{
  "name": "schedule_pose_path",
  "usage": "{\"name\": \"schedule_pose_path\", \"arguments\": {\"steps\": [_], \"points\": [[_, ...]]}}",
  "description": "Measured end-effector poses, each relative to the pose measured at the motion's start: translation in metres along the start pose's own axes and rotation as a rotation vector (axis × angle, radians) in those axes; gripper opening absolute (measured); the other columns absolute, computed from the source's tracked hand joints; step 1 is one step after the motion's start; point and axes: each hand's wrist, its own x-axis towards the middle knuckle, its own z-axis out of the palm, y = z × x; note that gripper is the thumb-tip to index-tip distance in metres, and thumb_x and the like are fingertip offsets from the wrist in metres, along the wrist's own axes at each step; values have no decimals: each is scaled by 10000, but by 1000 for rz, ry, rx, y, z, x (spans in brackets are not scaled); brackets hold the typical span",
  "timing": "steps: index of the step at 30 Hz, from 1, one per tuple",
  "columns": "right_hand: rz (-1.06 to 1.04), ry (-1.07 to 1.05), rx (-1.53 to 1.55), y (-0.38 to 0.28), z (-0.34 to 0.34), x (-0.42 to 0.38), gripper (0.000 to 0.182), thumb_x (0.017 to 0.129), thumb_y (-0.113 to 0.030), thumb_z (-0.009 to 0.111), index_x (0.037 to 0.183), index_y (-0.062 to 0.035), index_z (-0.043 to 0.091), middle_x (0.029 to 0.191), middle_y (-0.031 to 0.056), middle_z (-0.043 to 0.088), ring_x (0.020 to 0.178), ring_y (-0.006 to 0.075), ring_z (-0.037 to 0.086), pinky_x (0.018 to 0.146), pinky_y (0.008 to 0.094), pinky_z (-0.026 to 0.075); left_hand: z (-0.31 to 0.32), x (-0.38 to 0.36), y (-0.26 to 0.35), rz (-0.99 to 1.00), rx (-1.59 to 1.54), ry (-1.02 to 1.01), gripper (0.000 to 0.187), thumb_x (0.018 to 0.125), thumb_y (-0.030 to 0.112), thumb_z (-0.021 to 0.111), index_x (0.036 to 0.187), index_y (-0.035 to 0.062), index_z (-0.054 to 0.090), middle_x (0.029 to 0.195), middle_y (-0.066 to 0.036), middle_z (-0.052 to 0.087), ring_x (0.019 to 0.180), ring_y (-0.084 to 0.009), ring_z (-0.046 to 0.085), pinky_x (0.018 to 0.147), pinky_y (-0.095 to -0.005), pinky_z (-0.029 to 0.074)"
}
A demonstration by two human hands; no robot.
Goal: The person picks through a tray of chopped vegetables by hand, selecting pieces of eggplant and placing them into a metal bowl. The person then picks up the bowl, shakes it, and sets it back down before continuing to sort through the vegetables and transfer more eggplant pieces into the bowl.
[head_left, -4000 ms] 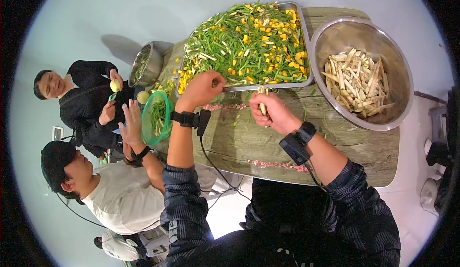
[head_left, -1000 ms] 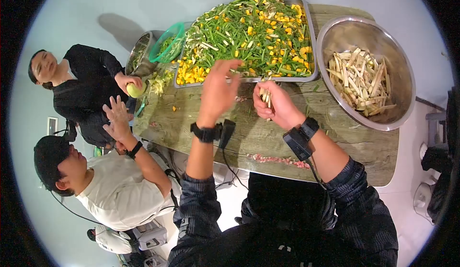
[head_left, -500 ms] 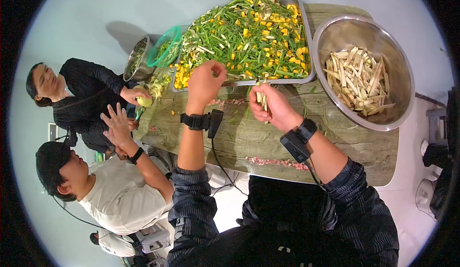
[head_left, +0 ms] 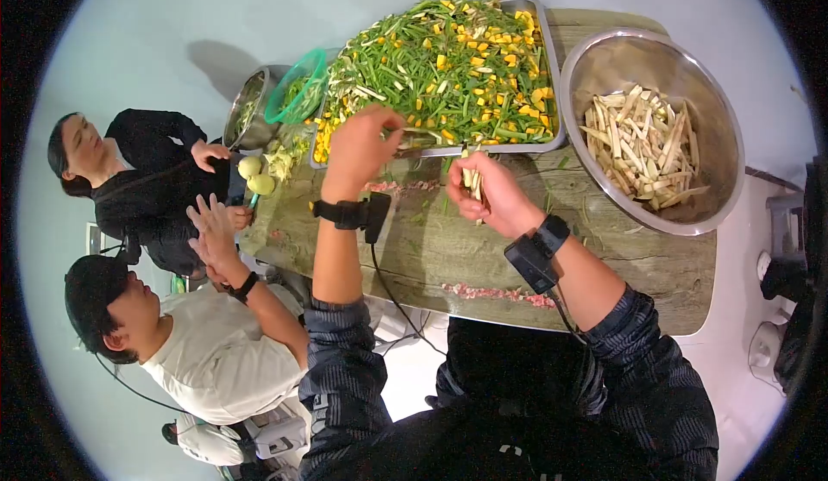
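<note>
My left hand [head_left: 364,149] is over the near edge of the metal tray [head_left: 553,75], its fingers curled; what they hold, if anything, is too small to tell. The tray is heaped with cut green stalks [head_left: 405,67] and yellow cubes [head_left: 442,62]. To its right, my right hand [head_left: 496,194] is closed around a few pale cut strips [head_left: 471,179], just below the tray's near rim. A large steel bowl [head_left: 729,136] with many pale strips [head_left: 642,144] stands to the right of the tray.
A green basket [head_left: 297,84] and a steel pot [head_left: 250,110] stand left of the tray, near pale round vegetables [head_left: 260,183]. Pink bits [head_left: 500,293] lie on the wooden table [head_left: 414,261]. Two people [head_left: 142,179] [head_left: 207,343] are at the left.
My left hand has shifted slightly left. My right hand has barely moved. The person at the upper left has let go of a pale round vegetable.
</note>
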Motion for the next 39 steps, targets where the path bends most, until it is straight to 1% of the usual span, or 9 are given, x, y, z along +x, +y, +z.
{"name": "schedule_pose_path", "arguments": {"steps": [4, 6, 12, 20, 22, 26, 28, 34, 39], "points": [[-8, 51, -62, -2, 4, -2, 240, 1004, -250, 455, 913, -61, 572, 698, 4, 509, 464, 67, 367, 423, 247, 277, -18, -8, -5, -65, 4, 92, 112, 822, 145, 755, 920, 106, 720, 912, -66, 712, 726, -248, 682, 634, -379, 527], [-17, 34, -97, -3, 6, -2, 214, 1012, -225, 453, 967, -56, 576, 732, -4, 510, 492, 58, 372, 445, 242, 285, -10, -20, 4, -172, -146, 277, 112, 827, 121, 753, 923, 79, 715, 889, -78, 714, 673, -219, 670, 610, -354, 519], [39, 110, -4, -2, 13, -4, 228, 1033, -257, 532, 1057, -40, 600, 722, -33, 481, 505, 48, 369, 451, 227, 272, 23, -65, 78, -295, -358, 189, 121, 821, 104, 746, 914, 50, 693, 842, -70, 700, 637, -175, 637, 595, -324, 494], [23, 161, -241, -1, 19, -4, 273, 1008, -360, 577, 847, -141, 548, 630, -60, 428, 466, 42, 336, 422, 230, 228, 11, -84, 94, -204, -335, 228, 137, 819, 79, 761, 932, 34, 698, 834, -73, 708, 646, -160, 627, 596, -300, 483], [18, 185, -202, -3, 22, -5, 283, 1006, -350, 574, 831, -130, 540, 621, -56, 424, 460, 45, 338, 419, 233, 232, 8, -84, 91, -41, -398, 148, 165, 809, 87, 777, 956, 79, 704, 844, -61, 696, 622, -187, 622, 587, -326, 488], [11, 116, -118, -4, 17, -6, 289, 1021, -290, 510, 803, -102, 490, 609, -44, 413, 458, 54, 325, 434, 240, 251, 4, -71, 50, -175, -500, 66, 162, 836, 107, 755, 994, 89, 724, 861, -59, 701, 627, -201, 624, 596, -334, 496], [8, 95, -104, -1, 13, -4, 292, 1021, -294, 493, 804, -98, 489, 605, -40, 409, 457, 56, 320, 435, 243, 256, 2, -51, 23, -281, -185, 131, 141, 869, 134, 725, 999, 82, 739, 930, -66, 696, 686, -236, 649, 639, -361, 517], [36, 81, -90, -7, 12, -6, 306, 1024, -306, 452, 801, -99, 484, 602, -28, 402, 457, 62, 315, 438, 248, 264, 6, -36, -5, -34, 1, -38, 114, 888, 160, 707, 976, 102, 752, 996, -84, 668, 785, -308, 662, 708, -405, 532], [42, 63, -89, -2, 7, -3, 301, 1022, -303, 453, 802, -99, 481, 596, -27, 393, 455, 68, 307, 439, 246, 261, 2, -34, -9, -58, 13, -36, 128, 896, 147, 699, 1006, 103, 747, 966, -92, 663, 736, -300, 652, 679, -389, 526]]}}
